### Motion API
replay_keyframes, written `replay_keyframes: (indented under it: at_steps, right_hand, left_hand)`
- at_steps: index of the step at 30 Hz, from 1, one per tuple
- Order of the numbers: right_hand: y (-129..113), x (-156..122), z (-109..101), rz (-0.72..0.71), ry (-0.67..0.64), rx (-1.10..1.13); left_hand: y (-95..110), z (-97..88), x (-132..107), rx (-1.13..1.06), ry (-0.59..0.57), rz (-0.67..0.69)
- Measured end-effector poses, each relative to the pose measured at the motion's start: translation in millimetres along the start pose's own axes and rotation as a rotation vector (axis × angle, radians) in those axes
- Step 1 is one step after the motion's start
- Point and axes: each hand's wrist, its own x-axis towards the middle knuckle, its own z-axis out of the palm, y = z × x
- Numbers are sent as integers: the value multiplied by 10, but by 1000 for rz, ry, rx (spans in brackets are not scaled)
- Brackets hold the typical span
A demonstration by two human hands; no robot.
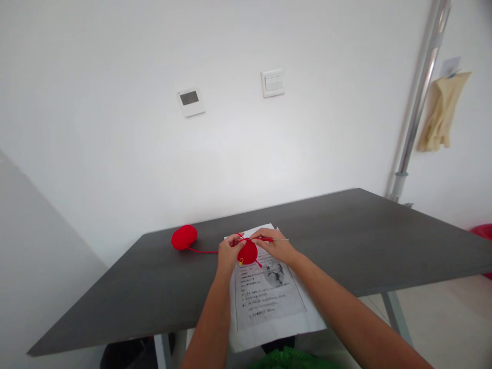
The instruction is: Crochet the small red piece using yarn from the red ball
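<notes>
Between my two hands is a round red crochet piece (247,253), held just above a printed sheet (265,302). My left hand (229,251) pinches its upper left edge, with red yarn running over the fingers. In my right hand (274,245) is a crochet hook (266,239) with a red handle; its metal end sticks out to the right, and its tip meets the top edge of the piece. A yellow stitch marker (241,262) hangs at the lower left of the piece, and a short yarn tail (259,264) dangles at the lower right.
A ball of red yarn (184,238) rests on the dark grey table (184,297) to the left, its strand leading to my left hand. Behind the table stands a white wall with a switch (272,83) and a control panel (191,102). Gloves (442,113) hang beside a metal pole (418,102).
</notes>
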Motion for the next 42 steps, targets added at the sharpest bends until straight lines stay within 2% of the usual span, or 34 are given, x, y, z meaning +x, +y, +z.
replay_keyframes:
  at_steps: [12, 20, 31, 37, 42]
  right_hand:
    - [-17, 14, -98, 136, -12, 243]
    - [-29, 21, -122, 133, -26, 244]
    - [-67, 48, -180, 261, -7, 459]
    - [-50, 49, -165, 273, -22, 555]
    - [-52, 41, -132, 219, -37, 547]
  left_hand:
    - [127, 16, -64, 3, -75, -86]
    - [112, -3, -55, -28, -85, -96]
    - [102, -15, -51, -74, -109, -94]
    - [123, -11, -77, -162, -139, -186]
    - [179, -1, -121, -262, -201, -258]
